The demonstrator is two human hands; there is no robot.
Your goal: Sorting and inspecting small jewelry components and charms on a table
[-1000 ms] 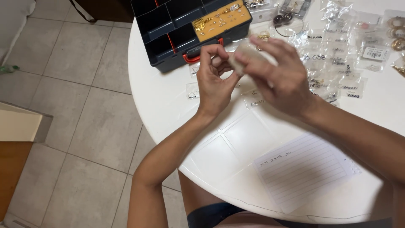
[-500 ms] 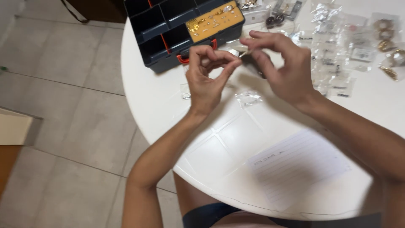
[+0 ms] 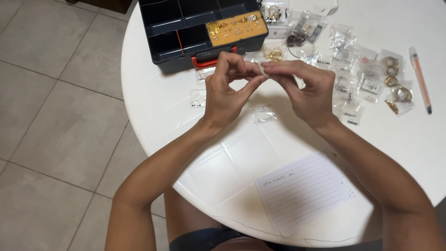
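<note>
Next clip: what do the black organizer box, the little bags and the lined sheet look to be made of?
Organizer box: likely hard plastic, black with moulded dividers and a red latch. Little bags: thin clear plastic film, glossy and crinkled, contents showing through. Lined sheet: paper, matte white with ruled lines. Both hands, left and right, pinch something small between the fingertips; its material cannot be told.

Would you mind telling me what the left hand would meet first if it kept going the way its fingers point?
Probably the right hand: the left hand points right, their fingertips already meeting over a tiny item.
</note>
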